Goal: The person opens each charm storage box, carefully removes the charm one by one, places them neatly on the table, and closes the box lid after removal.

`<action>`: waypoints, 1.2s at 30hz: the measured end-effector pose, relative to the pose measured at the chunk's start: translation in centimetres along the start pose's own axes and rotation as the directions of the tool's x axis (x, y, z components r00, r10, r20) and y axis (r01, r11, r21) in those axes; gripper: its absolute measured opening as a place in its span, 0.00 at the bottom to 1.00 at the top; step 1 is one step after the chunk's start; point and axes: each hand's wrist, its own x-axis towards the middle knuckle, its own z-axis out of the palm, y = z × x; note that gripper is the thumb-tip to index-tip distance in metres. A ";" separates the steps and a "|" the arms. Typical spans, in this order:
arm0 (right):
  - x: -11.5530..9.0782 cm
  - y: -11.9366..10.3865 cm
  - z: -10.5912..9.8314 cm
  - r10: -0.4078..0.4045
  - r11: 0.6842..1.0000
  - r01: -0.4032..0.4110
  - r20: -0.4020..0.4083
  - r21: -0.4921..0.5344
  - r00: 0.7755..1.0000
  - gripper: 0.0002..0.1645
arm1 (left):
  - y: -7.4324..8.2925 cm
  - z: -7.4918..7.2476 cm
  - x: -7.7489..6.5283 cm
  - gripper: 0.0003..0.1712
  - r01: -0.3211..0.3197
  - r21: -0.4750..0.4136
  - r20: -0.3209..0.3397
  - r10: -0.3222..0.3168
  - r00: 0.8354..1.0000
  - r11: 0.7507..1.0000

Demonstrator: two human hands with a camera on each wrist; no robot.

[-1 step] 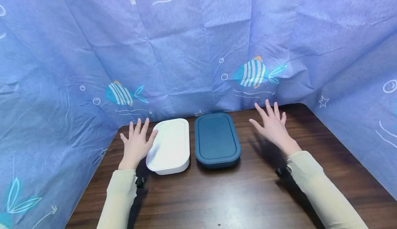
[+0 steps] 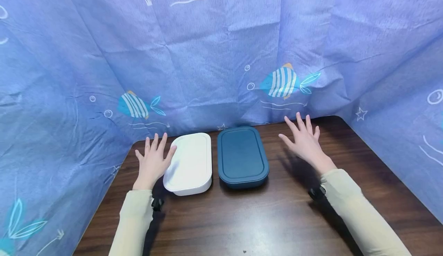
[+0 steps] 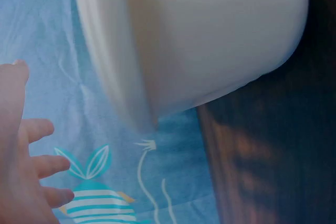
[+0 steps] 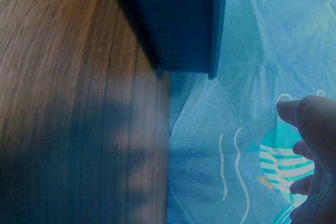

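Two lidded rectangular boxes stand side by side on the dark wooden table (image 2: 221, 221). On the left is a white lidded box (image 2: 189, 161), and beside it a dark blue lidded box (image 2: 243, 154). My left hand (image 2: 152, 165) hovers at the white box's left side, fingers spread and thumb overlapping its edge in the head view. The left wrist view shows the white box's side wall (image 3: 220, 35) apart from the fingers. To the right of the blue box my right hand (image 2: 306, 144) is held above the table, fingers spread and holding nothing.
A blue curtain (image 2: 221, 56) with fish prints hangs behind the table and along both sides. Both boxes sit close to the table's back edge. Bare wood lies in front of them and under the right arm.
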 end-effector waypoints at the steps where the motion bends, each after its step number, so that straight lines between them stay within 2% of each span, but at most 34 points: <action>1: 0.0 0.0 0.0 0.003 1.000 -0.003 0.006 -0.001 1.000 0.44 | 0.0 0.0 0.0 0.46 0.001 0.001 0.004 -0.001 1.000 1.000; 5: 0.1 0.1 -0.1 0.004 1.000 -0.004 0.019 0.011 1.000 0.45 | 0.0 0.1 0.0 0.46 0.000 0.001 0.014 0.000 1.000 1.000; 14: 0.2 0.2 -0.8 -0.063 0.994 0.063 -0.012 0.086 0.998 0.45 | 0.9 -0.8 0.2 0.46 -0.044 -0.002 -0.024 0.043 0.999 0.999; 19: 0.2 -0.1 -0.9 -0.129 0.983 0.126 0.018 0.136 0.991 0.47 | 2.6 -0.7 0.2 0.45 -0.126 -0.013 -0.042 0.125 0.991 0.992; 24: -0.3 -1.1 -0.1 -0.191 0.965 0.171 0.087 0.199 0.978 0.49 | 5.5 0.3 -0.2 0.43 -0.246 -0.028 -0.019 0.245 0.969 0.969; 30: -1.5 -2.0 1.4 -0.255 0.942 0.204 0.170 0.266 0.952 0.51 | 9.3 2.3 -1.2 0.43 -0.341 -0.056 0.045 0.343 0.938 0.939; 33: -2.4 -2.1 2.3 -0.276 0.937 0.209 0.225 0.281 0.935 0.53 | 10.6 3.5 -1.9 0.44 -0.390 -0.062 0.081 0.395 0.915 0.919; 36: -3.4 -2.2 3.3 -0.281 0.935 0.196 0.277 0.296 0.919 0.55 | 11.5 4.6 -2.6 0.45 -0.417 -0.051 0.122 0.421 0.899 0.907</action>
